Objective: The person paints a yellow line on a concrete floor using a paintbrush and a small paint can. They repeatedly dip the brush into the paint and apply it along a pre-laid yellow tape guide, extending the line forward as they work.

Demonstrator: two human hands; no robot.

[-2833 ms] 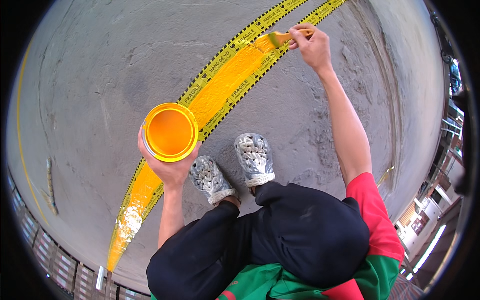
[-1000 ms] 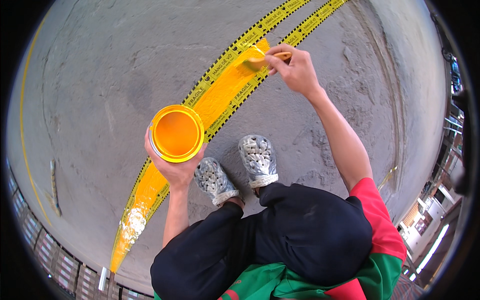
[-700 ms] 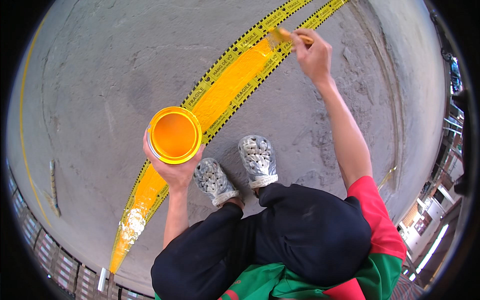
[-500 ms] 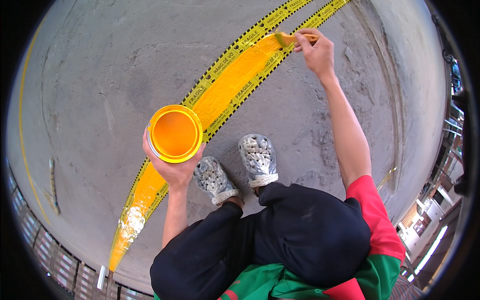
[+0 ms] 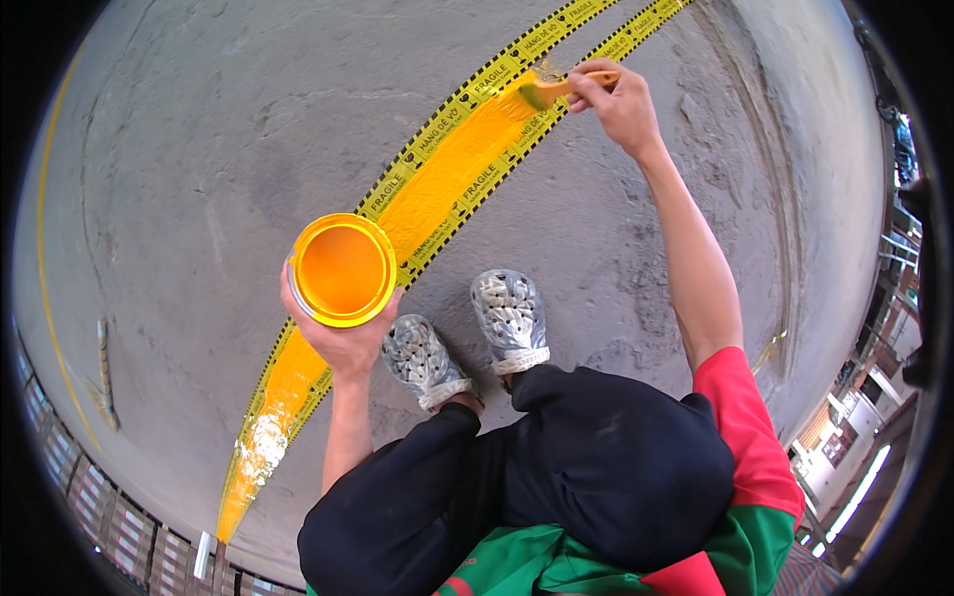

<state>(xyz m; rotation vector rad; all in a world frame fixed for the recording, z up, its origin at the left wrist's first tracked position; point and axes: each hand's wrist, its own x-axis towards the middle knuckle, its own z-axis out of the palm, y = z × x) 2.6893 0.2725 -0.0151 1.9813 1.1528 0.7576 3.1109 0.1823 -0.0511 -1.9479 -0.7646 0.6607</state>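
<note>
My left hand (image 5: 343, 343) is wrapped round an open paint can (image 5: 344, 270) with yellow-orange paint inside, held above the floor. In my right hand (image 5: 618, 104) is the handle of a paintbrush (image 5: 545, 91). Its bristles touch the far end of a wet yellow-orange stripe (image 5: 452, 164) on the concrete. Two strips of yellow-and-black printed tape (image 5: 396, 179) run along the stripe's sides. Beyond the brush, bare grey floor shows between the strips. The can hides part of the stripe, which continues below it toward the lower left and shines there.
My feet in grey-white clogs (image 5: 510, 313) stand on the concrete floor (image 5: 248, 129) just right of the stripe. A thin stick-like piece (image 5: 105, 372) lies at the left. Slatted pallet-like stacks (image 5: 124, 526) line the lower left edge. A thin yellow line (image 5: 46, 248) curves along the far left.
My right hand has drawn the brush slightly left and down, back over the painted end of the stripe. The can in my left hand has shifted a little left and down.
</note>
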